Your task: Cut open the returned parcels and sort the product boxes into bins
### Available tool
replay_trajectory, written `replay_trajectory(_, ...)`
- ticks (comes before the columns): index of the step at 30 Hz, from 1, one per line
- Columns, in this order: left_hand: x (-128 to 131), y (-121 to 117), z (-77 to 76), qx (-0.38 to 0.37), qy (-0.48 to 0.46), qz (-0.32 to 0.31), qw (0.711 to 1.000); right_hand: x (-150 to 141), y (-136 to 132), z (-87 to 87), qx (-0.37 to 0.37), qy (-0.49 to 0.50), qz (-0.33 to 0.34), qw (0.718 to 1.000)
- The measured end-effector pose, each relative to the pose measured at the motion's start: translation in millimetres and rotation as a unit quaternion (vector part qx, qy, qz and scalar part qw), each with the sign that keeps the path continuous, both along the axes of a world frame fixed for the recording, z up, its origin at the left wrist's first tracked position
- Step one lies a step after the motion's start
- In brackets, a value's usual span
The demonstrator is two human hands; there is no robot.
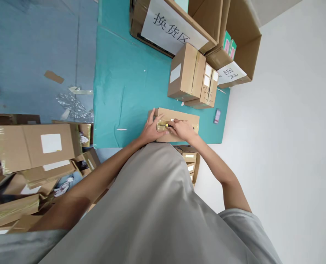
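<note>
A brown cardboard box [189, 116] lies at the near edge of the teal table, a strip of clear tape across its left part. My left hand [151, 129] rests against the left end of the box with its fingers spread. In my right hand [181, 129] is a box cutter [169, 125] with yellow and black on it, its tip pointing left over the taped part. My fingers hide much of its handle. Whether the blade touches the tape I cannot make out.
Two taped cartons [187, 75] stand beyond the box, before larger open boxes [176, 27] with handwritten paper signs. A small blurred item [217, 116] lies at the right of the teal table [119, 73]. Opened cartons [36, 145] are heaped on the floor at left; a white wall rises at right.
</note>
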State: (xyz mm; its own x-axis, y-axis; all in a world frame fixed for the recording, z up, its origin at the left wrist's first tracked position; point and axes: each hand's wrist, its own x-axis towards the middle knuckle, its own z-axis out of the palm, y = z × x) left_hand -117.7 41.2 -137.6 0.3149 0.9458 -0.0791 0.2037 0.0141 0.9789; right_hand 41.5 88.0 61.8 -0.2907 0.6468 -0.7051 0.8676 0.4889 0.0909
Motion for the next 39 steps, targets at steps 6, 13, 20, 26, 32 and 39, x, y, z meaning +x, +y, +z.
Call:
replay_trajectory(6, 1, 1, -0.3, -0.002, 0.003, 0.005, 1.000, -21, 2, 7.9, -0.003, -0.043, 0.024, 0.999)
replay_trajectory(13, 3, -1, -0.8, -0.003, 0.014, 0.013, 1.000, -16, 0, 5.2, -0.007, -0.059, 0.023, 0.998)
replay_trajectory(20, 2, -1, 0.9, -0.015, 0.026, 0.007, 1.000, 27, 0, 3.1, -0.002, -0.097, 0.003, 0.995)
replay_trajectory(26, -1, 0, 1.4, -0.010, 0.011, 0.006, 1.000, 111, -5, 17.7, 0.020, -0.184, -0.060, 0.981)
replay_trajectory(32, -5, 0, 4.2, -0.012, 0.012, 0.005, 1.000, 147, -9, 14.6, 0.027, -0.158, -0.054, 0.986)
replay_trajectory(39, -4, -2, 5.5, -0.008, 0.010, 0.027, 1.000, 170, -4, 13.2, 0.016, -0.139, -0.031, 0.990)
